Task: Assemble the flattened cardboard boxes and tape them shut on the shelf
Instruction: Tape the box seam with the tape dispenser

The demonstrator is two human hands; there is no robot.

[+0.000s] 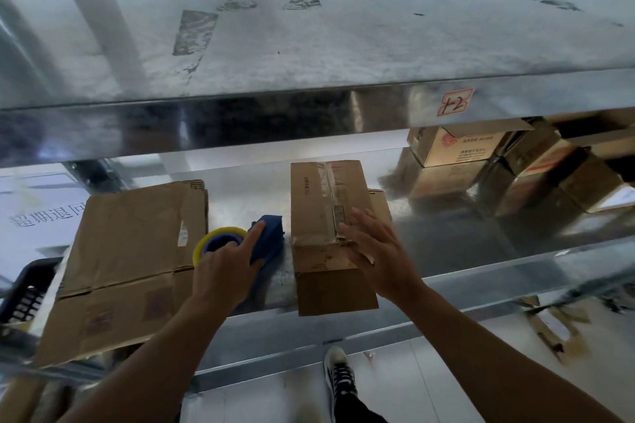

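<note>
Cardboard box (323, 203), one, assembled and taped along its top seam, lies under the right hand (378, 247), whose fingers are spread and straight. Its near end overhangs the shelf (464, 233) edge. The left hand (223, 268) grips one blue tape dispenser (271, 237) just left of the box. Flattened cardboard (130, 237) lies further left and also overhangs. Right of the right hand the shelf is bare. Above, a red-bordered label (455, 101) reads "1-2".

One wide-angle camera rides on the person's head and looks forward and down at close range. The upper shelf (343, 45) fills the top half of the frame, the lower shelf (464, 237) crosses the middle, and the floor (429, 385) with one shoe (338, 371) lies along the bottom. Both forearms enter from the bottom edge; the left hand (223, 271) and right hand (381, 251) sit near centre
</note>
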